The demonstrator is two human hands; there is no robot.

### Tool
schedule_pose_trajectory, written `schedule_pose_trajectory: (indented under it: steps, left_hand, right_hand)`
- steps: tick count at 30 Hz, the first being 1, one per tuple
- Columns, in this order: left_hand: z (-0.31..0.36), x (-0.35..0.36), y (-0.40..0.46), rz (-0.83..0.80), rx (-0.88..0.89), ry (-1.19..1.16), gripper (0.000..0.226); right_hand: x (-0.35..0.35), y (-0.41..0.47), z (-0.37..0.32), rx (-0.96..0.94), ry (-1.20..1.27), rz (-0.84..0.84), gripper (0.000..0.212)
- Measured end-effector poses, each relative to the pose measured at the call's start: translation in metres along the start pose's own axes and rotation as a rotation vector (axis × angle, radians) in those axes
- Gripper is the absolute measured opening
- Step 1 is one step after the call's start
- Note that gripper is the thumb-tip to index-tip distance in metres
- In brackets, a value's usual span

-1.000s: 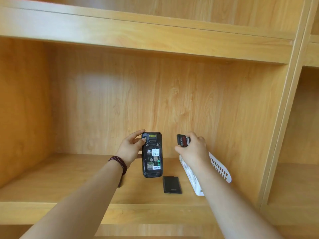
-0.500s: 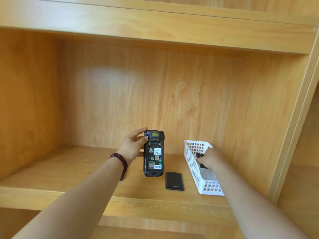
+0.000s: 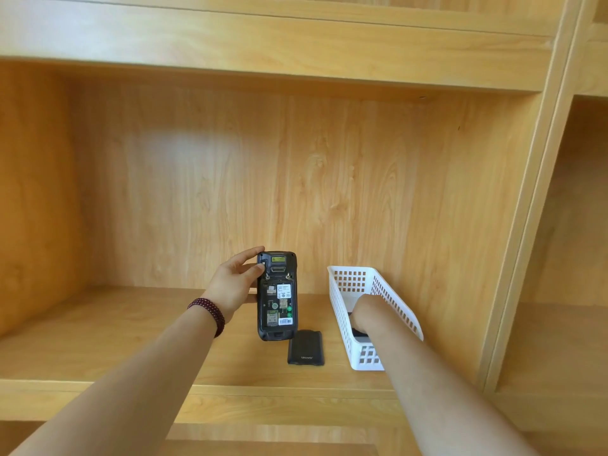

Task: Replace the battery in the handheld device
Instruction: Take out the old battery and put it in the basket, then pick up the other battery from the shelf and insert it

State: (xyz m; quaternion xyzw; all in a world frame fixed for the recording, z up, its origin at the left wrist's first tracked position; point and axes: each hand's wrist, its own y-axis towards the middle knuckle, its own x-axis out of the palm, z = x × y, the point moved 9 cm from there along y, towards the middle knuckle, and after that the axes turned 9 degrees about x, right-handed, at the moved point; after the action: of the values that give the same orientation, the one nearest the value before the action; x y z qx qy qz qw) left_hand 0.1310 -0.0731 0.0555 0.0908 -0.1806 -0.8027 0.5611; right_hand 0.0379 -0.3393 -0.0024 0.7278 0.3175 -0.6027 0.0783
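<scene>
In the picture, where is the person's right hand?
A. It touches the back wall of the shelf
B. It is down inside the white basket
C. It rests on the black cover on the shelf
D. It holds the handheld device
B: the right hand reaches down into the white basket, while the left hand holds the handheld device upright, and the black cover lies untouched on the shelf.

Person, two bare forearms, no sleeves in view. Left hand [image 3: 235, 284]: bare, no rings visible. Left wrist: beaded bracelet [image 3: 208, 314], dark maroon round beads, wrapped in several rows. Right forearm: unadorned.
</scene>
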Motion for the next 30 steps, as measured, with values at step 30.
schedule_pose_trajectory:
  steps: [30]
  left_hand:
    - [0.026, -0.025, -0.008, -0.06, 0.045, -0.007, 0.034]
  right_hand:
    - [0.035, -0.123, -0.097, -0.602, 0.781, -0.292, 0.037]
